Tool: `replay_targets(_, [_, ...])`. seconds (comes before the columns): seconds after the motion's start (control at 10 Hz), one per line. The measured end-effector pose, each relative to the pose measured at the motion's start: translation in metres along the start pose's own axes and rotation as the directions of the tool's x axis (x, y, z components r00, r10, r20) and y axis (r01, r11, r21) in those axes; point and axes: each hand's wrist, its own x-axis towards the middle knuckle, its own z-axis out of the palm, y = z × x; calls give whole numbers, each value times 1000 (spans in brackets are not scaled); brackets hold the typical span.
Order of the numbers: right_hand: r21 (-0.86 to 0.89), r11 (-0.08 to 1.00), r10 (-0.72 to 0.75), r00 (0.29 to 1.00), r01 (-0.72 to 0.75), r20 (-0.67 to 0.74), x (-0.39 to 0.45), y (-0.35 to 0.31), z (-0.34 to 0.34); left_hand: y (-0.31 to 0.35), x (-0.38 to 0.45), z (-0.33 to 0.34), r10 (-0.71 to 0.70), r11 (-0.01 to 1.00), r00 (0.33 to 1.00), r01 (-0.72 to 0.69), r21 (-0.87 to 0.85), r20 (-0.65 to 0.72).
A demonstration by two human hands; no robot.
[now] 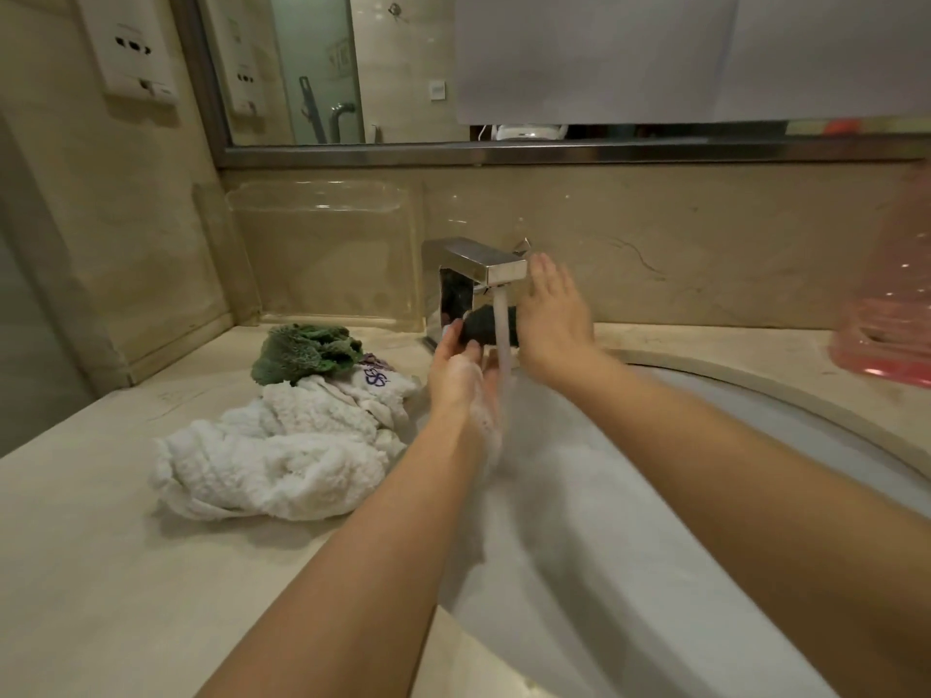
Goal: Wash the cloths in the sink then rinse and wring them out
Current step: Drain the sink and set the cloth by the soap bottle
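Note:
Water runs from the square chrome faucet (pixel 483 264) into the white sink (pixel 755 395). My soapy left hand (pixel 461 380) pinches the left end of a small dark cloth (pixel 481 325) under the stream. My right hand (pixel 551 319) has straight fingers pointing up beside the spout, and its palm lies against the cloth's right end. On the counter left of the sink lie a crumpled white towel (pixel 272 460), a green cloth (pixel 302 350) and a white cloth with purple print (pixel 378 382).
A pink plastic tub (pixel 886 319) stands on the counter at the far right. A clear plastic holder (pixel 322 254) leans on the back wall left of the faucet. A mirror (pixel 403 68) hangs above, and wall sockets (pixel 133 47) sit at the upper left.

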Motion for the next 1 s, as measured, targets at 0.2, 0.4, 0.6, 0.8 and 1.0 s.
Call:
replay_targets(0.2, [918,213,400,887,-334,230,-31,-54,24,2,4,-2,57,998,994,-60,-28,-91])
replay_targets(0.4, [924,-304,319,889,-233,329,-34,-58,23,3,1,1,112,988,988,-98,123,-110])
replay_targets(0.6, [870,-428,238,897,-246,372,-41,-60,22,4,-4,-2,76,978,992,-55,199,-96])
replay_targets(0.8, [621,-659,-153,884,-425,442,-38,-41,46,4,-10,1,11,954,996,17,299,-92])
replay_targets(1.0, [492,-727,-239,848,-480,473,-52,-31,64,-5,-2,-3,-60,902,982,129,412,-178])
